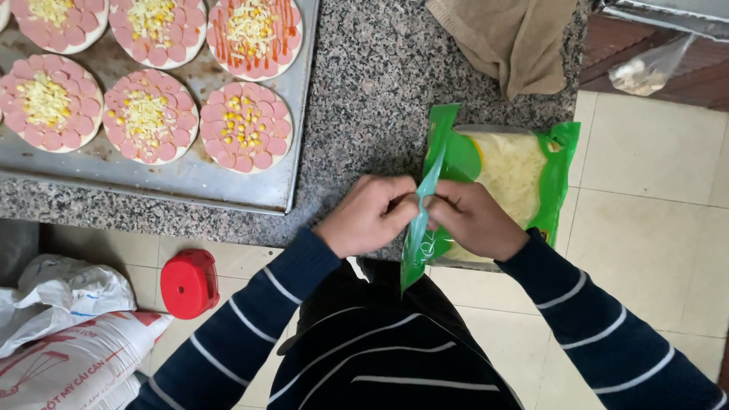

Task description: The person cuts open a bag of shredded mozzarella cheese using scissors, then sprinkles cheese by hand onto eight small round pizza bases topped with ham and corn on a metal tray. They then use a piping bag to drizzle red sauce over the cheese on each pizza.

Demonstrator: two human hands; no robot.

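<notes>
Single head-worn camera faces steeply down, close above the person's fingers (406,203). Granite counter (364,99) lies beyond the fingers; tiled floor (645,228) lies below them.

Soft, even daylight fills the scene, bright without being harsh, and colours read true across the whole frame. Shadows are faint and diffuse: a thin dark band lies under the edge of the tabletop (364,91), and a soft shade sits beneath the hands, the left hand (370,215) and the right hand (472,218), where they meet. The green plastic bag (558,171) shows a mild sheen along its creases, and the metal baking tray (292,152) gives a dull grey reflection with no strong glare. Focus is sharp in the centre; the striped sleeves (250,334) near the bottom look slightly soft. The wide lens bends straight lines a little near the corners, as seen in the floor tiles (653,205).
</notes>
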